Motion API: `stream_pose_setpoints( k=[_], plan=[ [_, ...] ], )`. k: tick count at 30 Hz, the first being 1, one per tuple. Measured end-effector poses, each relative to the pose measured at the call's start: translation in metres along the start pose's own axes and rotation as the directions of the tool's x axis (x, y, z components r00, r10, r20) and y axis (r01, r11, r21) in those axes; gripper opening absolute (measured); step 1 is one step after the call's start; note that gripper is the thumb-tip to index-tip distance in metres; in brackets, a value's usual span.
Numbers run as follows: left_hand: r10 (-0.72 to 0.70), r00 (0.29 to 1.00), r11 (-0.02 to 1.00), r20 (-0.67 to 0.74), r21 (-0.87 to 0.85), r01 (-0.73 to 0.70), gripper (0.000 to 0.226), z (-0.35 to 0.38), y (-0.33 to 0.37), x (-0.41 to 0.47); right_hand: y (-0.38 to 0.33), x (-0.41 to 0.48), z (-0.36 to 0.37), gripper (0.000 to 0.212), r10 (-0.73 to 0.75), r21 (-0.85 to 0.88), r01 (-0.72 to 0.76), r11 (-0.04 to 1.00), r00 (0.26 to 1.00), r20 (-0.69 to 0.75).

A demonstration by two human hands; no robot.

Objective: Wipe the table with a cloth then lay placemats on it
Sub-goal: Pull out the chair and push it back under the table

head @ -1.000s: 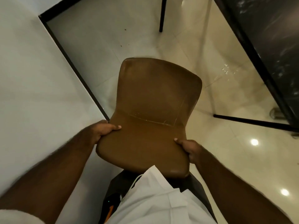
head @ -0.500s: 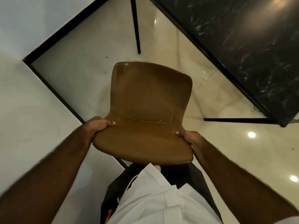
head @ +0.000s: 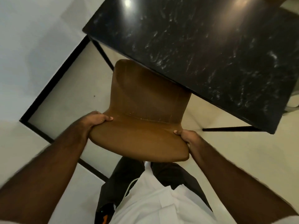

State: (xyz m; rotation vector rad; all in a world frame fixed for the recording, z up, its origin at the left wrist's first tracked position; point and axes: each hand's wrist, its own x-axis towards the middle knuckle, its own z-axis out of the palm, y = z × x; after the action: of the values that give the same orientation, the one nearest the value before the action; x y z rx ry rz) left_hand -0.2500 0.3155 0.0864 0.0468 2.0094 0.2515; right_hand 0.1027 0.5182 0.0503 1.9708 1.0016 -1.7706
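Observation:
A brown leather chair [head: 145, 113] stands in front of me, seen from above. My left hand [head: 95, 119] grips the left side of its backrest, and my right hand [head: 187, 137] grips the right side. The front of the seat sits under the near edge of the black marble table [head: 202, 46], which fills the upper right. No cloth or placemat is in view.
A white wall with a black skirting line [head: 53, 75] runs along the left. Black table legs [head: 226, 128] cross the glossy cream floor beside the chair. Part of another brown chair [head: 271, 0] shows at the top right corner.
The chair has moved forward and right with both hands on it, and its seat now reaches under the table edge. Much more of the tabletop is in view.

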Motion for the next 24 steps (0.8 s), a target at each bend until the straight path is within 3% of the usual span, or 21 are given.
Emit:
stream_pose_setpoints(
  k=[10,24],
  plan=[
    [0.071,0.991,0.987,0.114,0.135,-0.086,0.042,-0.029,0.109,0.074,-0.040,0.020,0.007,0.060,0.079,0.180,-0.063,0.982,0.993,-0.086],
    [0.040,0.977,0.982,0.210,0.174,-0.078,0.047,-0.045,0.169,0.149,-0.072,0.064,0.031,0.063,0.159,0.272,-0.112,0.956,0.975,-0.157]
  ],
)
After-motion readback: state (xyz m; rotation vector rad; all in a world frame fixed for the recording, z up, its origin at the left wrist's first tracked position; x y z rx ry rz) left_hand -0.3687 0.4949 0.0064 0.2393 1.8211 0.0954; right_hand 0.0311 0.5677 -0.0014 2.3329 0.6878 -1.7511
